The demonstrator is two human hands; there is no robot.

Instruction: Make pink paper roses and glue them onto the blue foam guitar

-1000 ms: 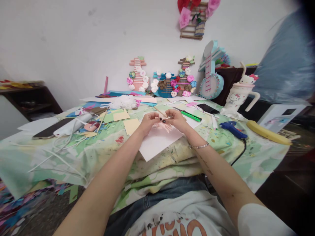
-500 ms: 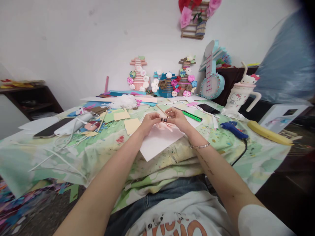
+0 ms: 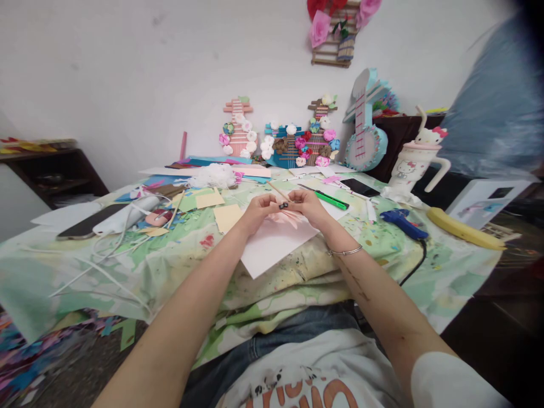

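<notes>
Pale pink folded paper (image 3: 289,219) is pinched between my two hands above a white sheet (image 3: 266,249). My left hand (image 3: 260,212) holds its left side, and my right hand (image 3: 309,208) grips the right side, with the thumbs close together at the middle. A thin wooden stick (image 3: 278,190) slants up behind the fingers; which hand holds it, if either, I cannot tell. Just beyond my right hand lies a green and black cutter (image 3: 331,199). Cream paper squares (image 3: 228,217) are left of the white sheet.
On the right are a blue glue gun (image 3: 403,222), a yellow banana-shaped object (image 3: 463,229) and a white tumbler (image 3: 414,167). A phone (image 3: 91,221), a power strip (image 3: 127,215) and white cables are at left. Flower-decorated paper instruments (image 3: 238,133) stand along the wall.
The thumbs have drawn closer together on the pink paper, and the fingers of my right hand have shifted slightly. The paper's folds show a little more below the hands.
</notes>
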